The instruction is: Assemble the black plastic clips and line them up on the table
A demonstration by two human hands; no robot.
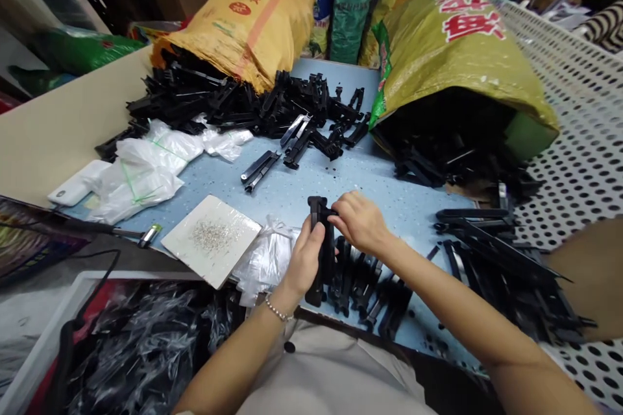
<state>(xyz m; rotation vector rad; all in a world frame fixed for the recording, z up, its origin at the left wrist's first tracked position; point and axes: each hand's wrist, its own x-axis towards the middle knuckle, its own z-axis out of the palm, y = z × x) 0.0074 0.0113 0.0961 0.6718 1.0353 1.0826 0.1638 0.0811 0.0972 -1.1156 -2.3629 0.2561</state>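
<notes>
Near the front edge of the table, my left hand (308,256) is closed around a long black part (316,285) with a wider head at its far end. The part's exact kind is unclear. The fingers of my right hand (357,220) are pinched at the right side of its upper end, on a small black projection. Just to the right of the held part lies a row of similar black parts (367,285), some showing bright metal. To the left of my left hand is a stack of clear plastic bags (270,253).
A white tile (211,240) with small grains lies left. Behind are a heap of black parts (233,104), an orange sack (263,19) and a yellow-green sack (448,58). More black parts (506,259) lie right. A box (87,279) holds bagged items at lower left.
</notes>
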